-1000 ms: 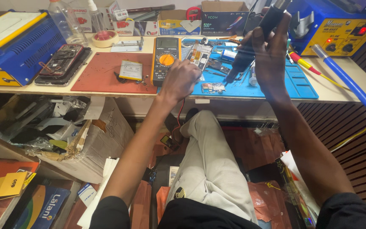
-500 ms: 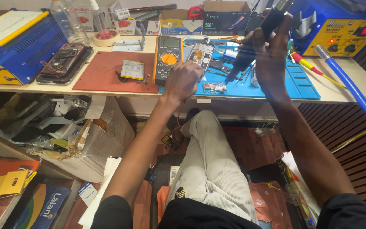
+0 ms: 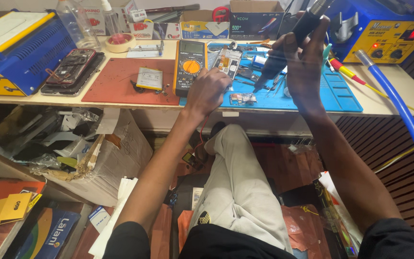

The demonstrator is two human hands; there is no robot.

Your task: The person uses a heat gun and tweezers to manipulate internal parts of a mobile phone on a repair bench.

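Note:
My right hand point(image 3: 302, 62) grips a black hot-air handpiece point(image 3: 293, 38) held tilted, its nozzle pointing down toward the blue work mat point(image 3: 312, 96). My left hand point(image 3: 209, 88) rests at the mat's left edge, its fingers closed near an opened phone point(image 3: 227, 60); what they pinch is hidden. A small circuit board point(image 3: 243, 98) lies just right of that hand. A yellow and black multimeter point(image 3: 190, 67) stands beside it on the left.
A red mat point(image 3: 116, 86) carries a flat battery point(image 3: 149, 78). A dismantled phone point(image 3: 70, 67) and a blue machine point(image 3: 15, 48) sit at the left. A blue rework station point(image 3: 384, 33) and blue hose point(image 3: 403, 110) are at right. Boxes and papers crowd the floor.
My left hand has edged slightly up toward the opened phone. My right hand holds the handpiece in nearly the same place.

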